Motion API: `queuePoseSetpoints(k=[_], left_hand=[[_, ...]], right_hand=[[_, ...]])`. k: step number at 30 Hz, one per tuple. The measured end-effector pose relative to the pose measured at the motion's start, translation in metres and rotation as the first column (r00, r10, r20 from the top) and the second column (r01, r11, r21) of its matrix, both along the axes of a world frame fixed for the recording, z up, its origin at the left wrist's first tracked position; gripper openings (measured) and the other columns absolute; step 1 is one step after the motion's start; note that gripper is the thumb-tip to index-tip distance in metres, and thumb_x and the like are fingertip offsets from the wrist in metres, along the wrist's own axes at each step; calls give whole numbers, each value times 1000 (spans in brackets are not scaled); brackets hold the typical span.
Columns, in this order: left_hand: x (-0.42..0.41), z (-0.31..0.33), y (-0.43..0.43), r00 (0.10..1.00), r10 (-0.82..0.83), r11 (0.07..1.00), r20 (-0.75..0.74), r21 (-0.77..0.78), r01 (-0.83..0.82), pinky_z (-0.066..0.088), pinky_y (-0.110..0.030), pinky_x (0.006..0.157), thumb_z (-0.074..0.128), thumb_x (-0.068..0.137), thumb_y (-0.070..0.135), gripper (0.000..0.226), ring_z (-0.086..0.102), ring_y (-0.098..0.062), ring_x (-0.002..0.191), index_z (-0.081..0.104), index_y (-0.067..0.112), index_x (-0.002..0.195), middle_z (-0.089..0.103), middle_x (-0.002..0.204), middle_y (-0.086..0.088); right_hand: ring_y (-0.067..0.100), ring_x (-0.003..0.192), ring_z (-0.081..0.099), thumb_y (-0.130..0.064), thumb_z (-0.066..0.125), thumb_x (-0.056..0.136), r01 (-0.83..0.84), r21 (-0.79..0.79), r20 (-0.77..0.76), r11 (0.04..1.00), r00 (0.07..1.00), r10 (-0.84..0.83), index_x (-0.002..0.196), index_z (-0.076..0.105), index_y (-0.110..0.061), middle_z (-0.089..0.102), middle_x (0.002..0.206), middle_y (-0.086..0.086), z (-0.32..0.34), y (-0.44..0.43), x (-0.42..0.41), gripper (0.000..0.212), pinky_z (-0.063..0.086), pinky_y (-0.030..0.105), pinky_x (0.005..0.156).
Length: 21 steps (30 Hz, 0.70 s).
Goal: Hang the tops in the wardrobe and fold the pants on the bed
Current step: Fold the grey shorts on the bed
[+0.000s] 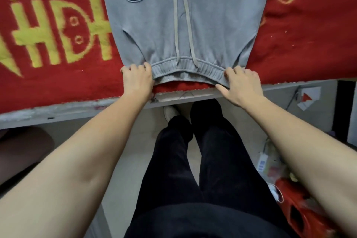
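The grey sweatpants (185, 25) lie flat and unfolded on the red blanket (301, 44) of the bed, left hand (138, 81) and right hand (241, 85) pinching the waistband (185, 67) corners, so folding seems barely begun, with no tops in view.

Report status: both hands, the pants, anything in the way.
Left hand, right hand grip waistband corners; grey pants flat on red blanket; nothing on top.
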<state>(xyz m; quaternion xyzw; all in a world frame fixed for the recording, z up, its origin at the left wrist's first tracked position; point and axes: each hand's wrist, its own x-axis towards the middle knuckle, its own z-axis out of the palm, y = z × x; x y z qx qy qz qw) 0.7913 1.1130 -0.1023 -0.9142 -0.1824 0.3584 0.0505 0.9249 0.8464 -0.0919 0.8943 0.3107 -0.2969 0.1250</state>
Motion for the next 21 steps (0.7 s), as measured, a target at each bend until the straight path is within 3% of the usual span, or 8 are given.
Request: queuePoseSetpoints(k=[2,5,7,10,13,15,19,21], left_hand=[[0,0,1,993,-76,997,90,9,76,43,-43,80,58,88,20,43,54,-36,102,45,8,127,57,116,-14],[7,-6,-7,967,-171,983,186,-27,179,37,-40,69,58,79,9,37,53,-35,92,50,8,115,53,106,-15],[13,-13,-16,949,-198,975,244,-50,216,36,-39,65,59,78,6,28,54,-34,86,53,7,105,56,99,-15],[18,-22,-20,934,-172,976,314,-74,205,35,-38,57,56,79,0,21,56,-35,83,57,4,99,58,94,-17],[14,-23,-16,895,-154,973,418,-95,211,31,-34,47,60,68,-8,18,56,-35,71,57,1,84,57,81,-18],[11,-16,-15,862,-108,975,496,-115,188,26,-31,44,63,59,-8,20,53,-33,63,53,2,74,53,73,-17],[0,-4,-18,824,-69,990,562,-62,125,20,-30,46,66,57,-5,23,51,-30,61,51,7,70,51,70,-13],[-11,-9,-22,890,-49,988,454,-106,109,24,-31,47,69,61,-7,24,55,-33,71,56,5,79,54,79,-16]], right_hand=[[37,113,49,-56,54,90,-156,-31,108,987,981,158,116,56,-12,55,116,18,-2,-2,-2,51,29,55,110],[36,125,37,-55,55,89,-242,-29,162,970,956,244,108,60,-12,49,120,18,-7,4,-3,48,17,55,112],[35,118,42,-52,54,91,-260,5,161,966,953,256,108,57,-11,50,117,16,-13,12,-2,44,26,51,104],[35,100,53,-35,55,93,-248,76,99,966,966,240,112,52,-9,53,109,14,-22,24,2,32,43,46,79],[36,85,61,-20,51,90,-275,168,97,947,960,262,103,57,-8,57,99,14,-27,23,7,19,45,40,59],[32,72,63,-18,57,83,-288,247,170,925,953,251,91,62,-10,59,87,10,-22,14,8,12,37,33,48],[29,68,57,-18,62,72,-403,326,322,855,898,301,80,62,-14,56,75,6,-13,-1,3,9,39,36,57],[31,71,58,-13,67,76,-365,316,201,875,928,314,85,65,-10,58,81,11,-16,-1,-4,9,42,38,58]])
